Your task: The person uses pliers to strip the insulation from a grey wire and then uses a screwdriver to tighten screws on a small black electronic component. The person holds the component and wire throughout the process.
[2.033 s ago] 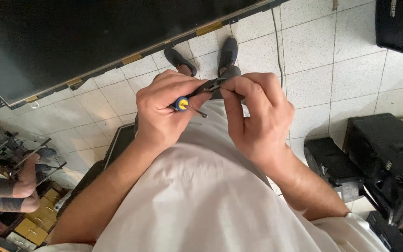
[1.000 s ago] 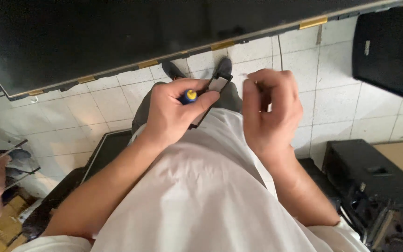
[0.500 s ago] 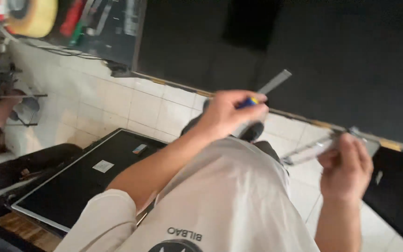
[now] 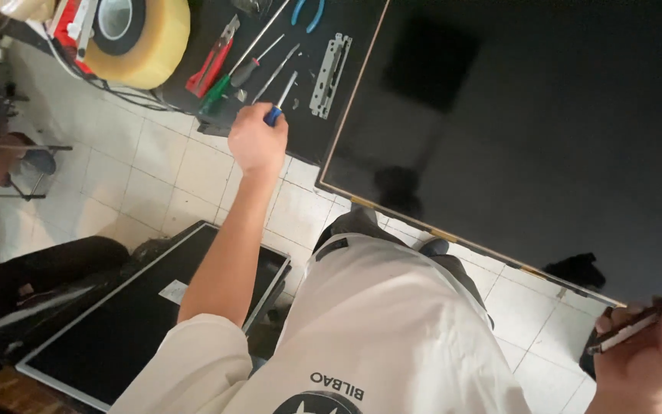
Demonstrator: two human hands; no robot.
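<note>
My left hand is stretched out to the black table's left edge and grips a blue-handled screwdriver, whose shaft points up among other tools lying there. My right hand is low at the right and holds a thin dark strip-shaped part at a slant. A large black display panel lies flat on the table between the two hands, its gold-edged rim facing me.
On the table near my left hand lie red-handled pliers, a green-handled screwdriver, a metal bracket, blue pliers and a big roll of tape. Another screen leans on the tiled floor at lower left.
My left hand has reached out from in front of my body to the table's tool area with the screwdriver. My right hand has dropped to the lower right with the strip. The view swung left.
</note>
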